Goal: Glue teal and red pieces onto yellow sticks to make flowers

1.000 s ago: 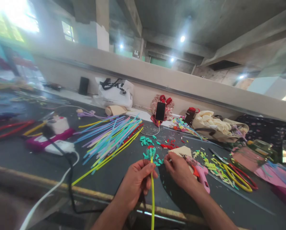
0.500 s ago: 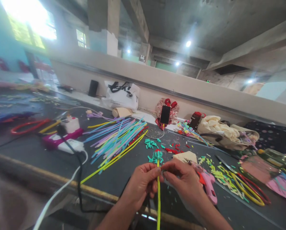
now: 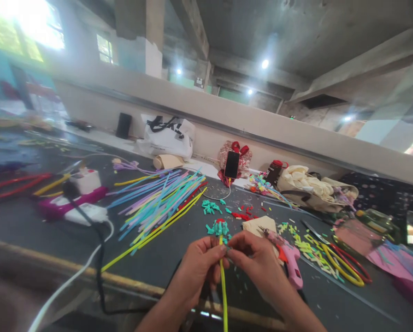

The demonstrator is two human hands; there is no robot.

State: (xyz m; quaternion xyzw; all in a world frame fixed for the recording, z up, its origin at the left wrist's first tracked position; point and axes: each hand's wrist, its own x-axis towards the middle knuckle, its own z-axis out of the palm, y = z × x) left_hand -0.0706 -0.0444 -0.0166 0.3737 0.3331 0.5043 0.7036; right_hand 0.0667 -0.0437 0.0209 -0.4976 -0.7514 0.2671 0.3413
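My left hand (image 3: 199, 262) is closed, thumb and fingers pinching a yellow pipe cleaner (image 3: 223, 295) that hangs down past the table edge. On top of this stem is a small flower-like head (image 3: 220, 227) of teal pieces with red at its centre. My right hand (image 3: 256, 258) is closed in a pinch just right of the stem, fingertips close to the left thumb; whatever is between them is too small to make out. Beyond the hands lie loose teal pieces (image 3: 211, 206) and red pieces (image 3: 241, 216).
Long coloured pipe cleaners (image 3: 161, 203) lie to the left, near a purple-and-white power strip (image 3: 85, 210) with trailing cords. To the right are a pink glue gun (image 3: 292, 265), yellow-green cut bits (image 3: 306, 249) and scissors (image 3: 345, 267). A phone (image 3: 232, 164) stands at the back.
The view has turned slightly right, so the tabletop things appear farther left. Both hands stay together at the stem, with only small finger movement.
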